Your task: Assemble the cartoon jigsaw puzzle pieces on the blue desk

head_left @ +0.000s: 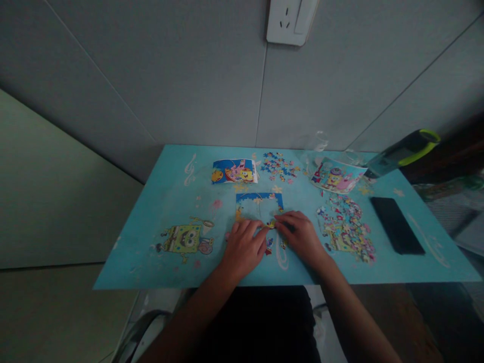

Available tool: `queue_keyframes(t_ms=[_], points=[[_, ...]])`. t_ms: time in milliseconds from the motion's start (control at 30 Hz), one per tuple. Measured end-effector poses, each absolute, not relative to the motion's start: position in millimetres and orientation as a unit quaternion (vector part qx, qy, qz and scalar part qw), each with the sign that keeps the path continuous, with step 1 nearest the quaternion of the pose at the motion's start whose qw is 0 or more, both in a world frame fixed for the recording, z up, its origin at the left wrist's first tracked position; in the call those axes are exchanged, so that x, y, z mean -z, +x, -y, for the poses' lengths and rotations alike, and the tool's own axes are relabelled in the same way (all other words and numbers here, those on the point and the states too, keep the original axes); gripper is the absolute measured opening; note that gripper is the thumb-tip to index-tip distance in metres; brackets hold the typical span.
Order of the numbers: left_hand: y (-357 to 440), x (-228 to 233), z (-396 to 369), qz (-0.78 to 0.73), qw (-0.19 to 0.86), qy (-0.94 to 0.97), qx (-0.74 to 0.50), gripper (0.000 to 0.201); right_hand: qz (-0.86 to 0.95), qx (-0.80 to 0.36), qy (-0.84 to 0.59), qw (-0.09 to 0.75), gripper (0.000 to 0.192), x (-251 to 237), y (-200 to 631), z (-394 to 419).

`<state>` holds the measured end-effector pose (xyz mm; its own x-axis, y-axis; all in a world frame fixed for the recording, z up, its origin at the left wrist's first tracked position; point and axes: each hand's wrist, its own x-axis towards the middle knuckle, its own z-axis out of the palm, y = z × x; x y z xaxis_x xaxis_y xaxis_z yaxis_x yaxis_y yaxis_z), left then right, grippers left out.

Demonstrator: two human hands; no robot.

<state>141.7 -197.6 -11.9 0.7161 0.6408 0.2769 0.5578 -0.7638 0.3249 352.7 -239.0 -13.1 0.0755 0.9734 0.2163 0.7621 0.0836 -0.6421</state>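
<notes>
Both hands meet over the middle of the turquoise table, pinching small yellowish jigsaw puzzle pieces (271,224) between them. My left hand (247,241) has its fingertips closed at the pieces' left side. From the right, my right hand (298,231) holds them with thumb and forefinger. Just beyond lies a partly joined puzzle border (259,195), blue along its top with short sides running down toward me. A few loose puzzle pieces (269,246) rest between my wrists. My left hand covers part of the border's left side.
Beyond the border lie a picture card (234,171) and a heap of pieces (279,166). To the right are a second picture card (338,175), a larger heap of pieces (348,227), a black phone (397,225) and a dark bottle (403,151). A wall rises behind the table (151,201).
</notes>
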Motion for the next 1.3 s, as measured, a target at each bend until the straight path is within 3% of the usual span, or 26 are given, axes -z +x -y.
queue_keyframes(t_ms=[267, 667, 933, 1300], points=[[145.3, 11.5, 196.8, -0.284, 0.12, 0.936, -0.168, 0.032, 0.7, -0.124, -0.66, 0.241, 0.029, 21.2, 362.6, 243.6], [145.2, 12.6, 196.1, -0.287, 0.125, 0.935, -0.165, 0.029, 0.697, -0.109, -0.653, 0.275, 0.024, 25.2, 365.4, 249.6], [145.6, 10.4, 195.9, -0.28, 0.129, 0.938, -0.157, 0.03, 0.71, -0.099, -0.649, 0.257, 0.032, 22.6, 363.5, 250.3], [145.6, 12.3, 196.4, -0.28, 0.142, 0.933, -0.179, 0.031, 0.733, -0.079, -0.646, 0.198, 0.022, 7.2, 354.6, 254.9]])
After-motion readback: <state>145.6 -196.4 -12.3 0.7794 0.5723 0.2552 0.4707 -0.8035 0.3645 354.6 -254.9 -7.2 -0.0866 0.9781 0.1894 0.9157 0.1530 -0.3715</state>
